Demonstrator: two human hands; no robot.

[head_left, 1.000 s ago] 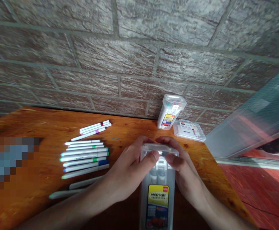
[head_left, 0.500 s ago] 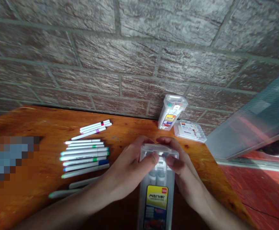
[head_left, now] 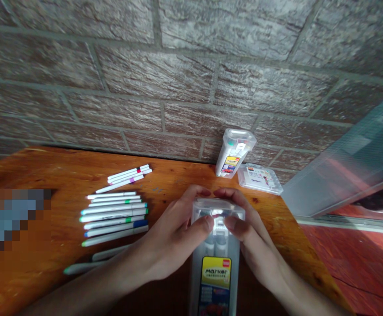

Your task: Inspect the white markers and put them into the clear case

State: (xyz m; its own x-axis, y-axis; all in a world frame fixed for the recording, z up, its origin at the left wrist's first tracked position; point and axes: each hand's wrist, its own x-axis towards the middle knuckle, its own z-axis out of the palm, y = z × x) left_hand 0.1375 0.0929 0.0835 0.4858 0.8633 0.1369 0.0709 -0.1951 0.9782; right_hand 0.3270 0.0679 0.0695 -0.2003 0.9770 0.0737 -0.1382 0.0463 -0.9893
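A clear plastic marker case (head_left: 215,267) with a yellow label lies in front of me on the wooden table (head_left: 46,175), markers showing inside it. My left hand (head_left: 178,232) grips the left side of the case's lid end, thumb pressed on top. On the other side my right hand (head_left: 244,232) holds the same end, fingers curled over the far edge and thumb on top. Both hands are closed on the case.
Several loose white markers (head_left: 115,213) with coloured caps lie in rows to the left. A second marker case (head_left: 232,153) stands by the brick wall, beside a flat clear box (head_left: 259,178). The table's right edge drops to a red floor; a translucent panel (head_left: 349,166) leans there.
Both hands stay on the lid end of the case; the thumbs have shifted slightly lower on it. Little else has moved.
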